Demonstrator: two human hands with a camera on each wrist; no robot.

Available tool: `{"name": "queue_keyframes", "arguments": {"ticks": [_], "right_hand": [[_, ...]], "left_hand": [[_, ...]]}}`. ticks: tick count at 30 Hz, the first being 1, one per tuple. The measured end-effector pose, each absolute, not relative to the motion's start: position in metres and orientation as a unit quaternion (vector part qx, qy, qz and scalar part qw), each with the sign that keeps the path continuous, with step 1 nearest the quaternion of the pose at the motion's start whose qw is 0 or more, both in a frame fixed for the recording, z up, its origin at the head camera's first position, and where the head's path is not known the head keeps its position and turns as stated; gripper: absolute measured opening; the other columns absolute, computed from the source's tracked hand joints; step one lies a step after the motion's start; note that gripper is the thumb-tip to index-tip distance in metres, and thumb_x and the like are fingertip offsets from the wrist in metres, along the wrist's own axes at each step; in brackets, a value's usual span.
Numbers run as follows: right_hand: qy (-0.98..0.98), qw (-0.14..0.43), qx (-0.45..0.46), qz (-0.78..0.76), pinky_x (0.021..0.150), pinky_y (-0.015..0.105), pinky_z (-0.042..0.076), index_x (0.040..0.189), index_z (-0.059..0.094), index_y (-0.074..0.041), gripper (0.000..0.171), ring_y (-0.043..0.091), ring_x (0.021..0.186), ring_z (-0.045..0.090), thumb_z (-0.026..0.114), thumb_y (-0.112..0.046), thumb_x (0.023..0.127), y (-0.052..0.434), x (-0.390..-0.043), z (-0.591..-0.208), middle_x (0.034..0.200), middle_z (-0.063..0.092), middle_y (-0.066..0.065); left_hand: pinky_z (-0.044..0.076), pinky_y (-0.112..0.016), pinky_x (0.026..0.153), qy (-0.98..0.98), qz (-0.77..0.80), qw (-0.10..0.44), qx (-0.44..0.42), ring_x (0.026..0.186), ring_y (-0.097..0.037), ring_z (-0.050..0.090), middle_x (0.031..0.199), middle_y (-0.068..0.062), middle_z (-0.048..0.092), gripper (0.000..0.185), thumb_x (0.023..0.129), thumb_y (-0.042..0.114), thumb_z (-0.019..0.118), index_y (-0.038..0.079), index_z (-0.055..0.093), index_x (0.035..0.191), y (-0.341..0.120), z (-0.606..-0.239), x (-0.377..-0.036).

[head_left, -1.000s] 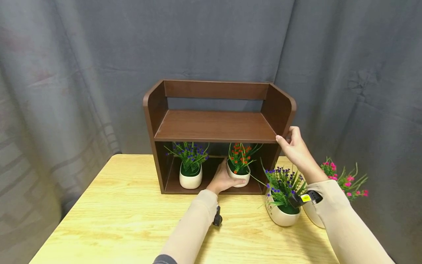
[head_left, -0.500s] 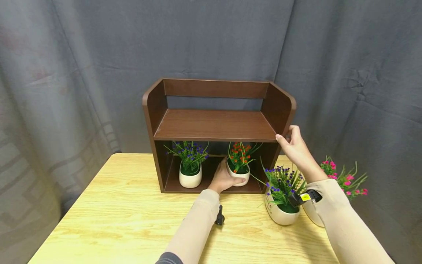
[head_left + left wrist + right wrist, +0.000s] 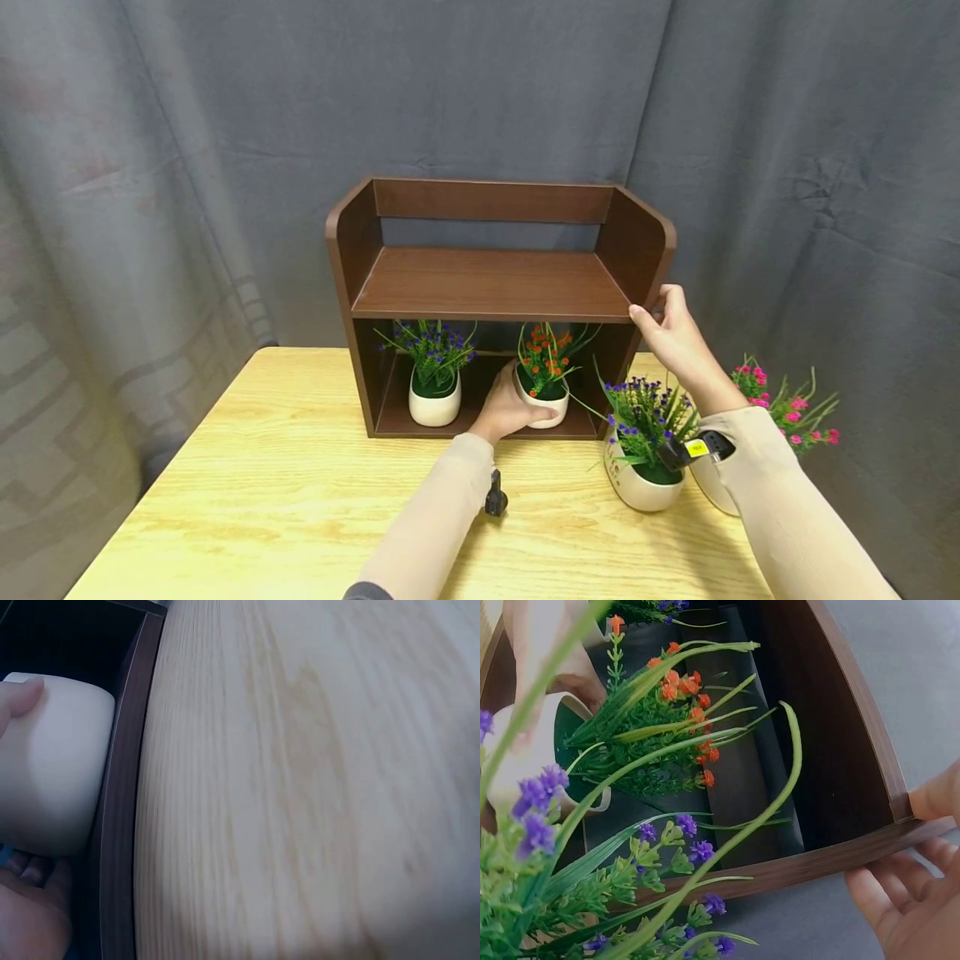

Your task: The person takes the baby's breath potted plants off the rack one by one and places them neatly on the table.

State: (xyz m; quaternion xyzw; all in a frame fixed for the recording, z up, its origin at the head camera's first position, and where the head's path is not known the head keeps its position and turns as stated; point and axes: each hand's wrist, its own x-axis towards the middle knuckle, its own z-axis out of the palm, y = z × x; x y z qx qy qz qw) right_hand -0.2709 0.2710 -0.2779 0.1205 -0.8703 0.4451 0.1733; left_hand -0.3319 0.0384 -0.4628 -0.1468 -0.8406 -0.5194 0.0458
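Observation:
In the lower compartment of a dark brown two-tier shelf, my left hand grips a white pot with orange-red flowers, its thumb across the front and its fingers round the left side. The left wrist view shows that white pot close to the shelf's front edge. My right hand holds the shelf's right side panel, thumb at the front and fingers on the outer face; the right wrist view shows the fingers under that panel edge. A second white pot with purple flowers stands in the compartment's left half.
On the wooden table, a larger cream pot with purple flowers stands before the shelf's right end, below my right forearm. A pot with pink flowers is partly hidden behind that forearm. A grey curtain hangs behind.

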Motion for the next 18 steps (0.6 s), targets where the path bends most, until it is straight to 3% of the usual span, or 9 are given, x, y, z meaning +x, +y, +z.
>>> {"name": "queue_keyframes", "arguments": {"ticks": [18], "right_hand": [[-0.863, 0.175, 0.117, 0.458, 0.073, 0.029, 0.033, 0.133, 0.026, 0.006, 0.046, 0.024, 0.091, 0.039, 0.046, -0.025, 0.106, 0.27, -0.274, -0.28, 0.107, 0.04, 0.018]], "left_hand": [[0.039, -0.039, 0.107, -0.839, -0.513, 0.05, -0.178, 0.125, -0.026, 0.049, 0.137, -0.011, 0.048, 0.114, 0.06, 0.031, 0.096, 0.003, 0.033, 0.15, 0.022, -0.461, -0.312]]}}
